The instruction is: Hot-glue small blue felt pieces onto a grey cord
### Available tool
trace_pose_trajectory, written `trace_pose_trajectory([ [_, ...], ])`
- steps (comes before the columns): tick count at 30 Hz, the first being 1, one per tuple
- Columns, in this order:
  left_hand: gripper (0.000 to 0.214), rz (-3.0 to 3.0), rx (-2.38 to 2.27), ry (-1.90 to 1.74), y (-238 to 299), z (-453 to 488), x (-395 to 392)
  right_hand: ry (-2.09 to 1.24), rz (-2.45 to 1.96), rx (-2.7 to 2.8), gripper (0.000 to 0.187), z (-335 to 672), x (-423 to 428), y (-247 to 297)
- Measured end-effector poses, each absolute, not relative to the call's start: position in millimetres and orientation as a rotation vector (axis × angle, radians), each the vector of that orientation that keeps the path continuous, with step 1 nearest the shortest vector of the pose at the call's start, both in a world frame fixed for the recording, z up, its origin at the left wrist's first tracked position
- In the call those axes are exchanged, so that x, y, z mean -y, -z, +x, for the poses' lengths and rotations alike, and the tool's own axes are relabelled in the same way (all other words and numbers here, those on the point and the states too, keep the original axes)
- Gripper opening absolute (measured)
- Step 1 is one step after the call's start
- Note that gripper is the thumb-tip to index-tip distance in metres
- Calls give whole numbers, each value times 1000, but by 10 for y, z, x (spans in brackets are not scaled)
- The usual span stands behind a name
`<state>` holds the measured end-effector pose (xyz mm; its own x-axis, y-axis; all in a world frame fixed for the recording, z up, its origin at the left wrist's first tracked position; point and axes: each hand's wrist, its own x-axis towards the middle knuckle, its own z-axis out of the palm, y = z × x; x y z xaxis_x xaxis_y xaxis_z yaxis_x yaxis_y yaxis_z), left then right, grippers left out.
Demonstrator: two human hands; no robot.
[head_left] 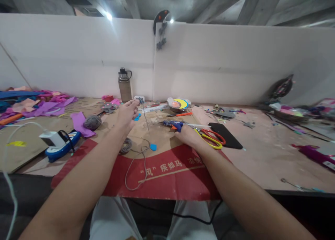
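My left hand (127, 115) is raised over the worktable, its fingers pinching a small grey piece (141, 100) whose exact kind I cannot make out. Grey yarn (146, 119) hangs down from it and loops across the red and brown cardboard (172, 179). Beside my left forearm lies a coil of grey yarn (126, 146), and a small blue felt scrap (153, 147) is near the strand. My right hand (187, 135) is closed round a blue hot glue gun (174, 124), nozzle pointing left, with a white glue stick (201, 125) at its rear.
Red-handled scissors (222, 138) and yellow-handled scissors (216, 144) lie beside my right hand, near a black phone (226, 136). A blue power strip (64, 145) and a grey yarn ball (92, 122) are at left. A bottle (125, 88) stands at the back by a white partition (78, 58).
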<state>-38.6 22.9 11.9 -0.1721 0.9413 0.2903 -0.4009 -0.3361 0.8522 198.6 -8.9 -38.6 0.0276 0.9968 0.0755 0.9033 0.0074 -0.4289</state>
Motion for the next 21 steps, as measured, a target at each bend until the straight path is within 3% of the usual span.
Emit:
trace_pose_trajectory([
  [4,18,1033,-773,-1652,-92,-426,-263,-550,-1904,1758,20,1997,-20,389],
  [10,15,1004,-775,-1610,-39,-432,-314,-472,-1451,1533,29,1934,118,256],
  [15,18,1010,-822,-1561,-39,-377,-293,-797,-1142,1345,22,1917,87,59],
  [21,19,1074,-855,-1575,-48,-378,-277,-545,-739,1330,33,1913,-203,-636],
])
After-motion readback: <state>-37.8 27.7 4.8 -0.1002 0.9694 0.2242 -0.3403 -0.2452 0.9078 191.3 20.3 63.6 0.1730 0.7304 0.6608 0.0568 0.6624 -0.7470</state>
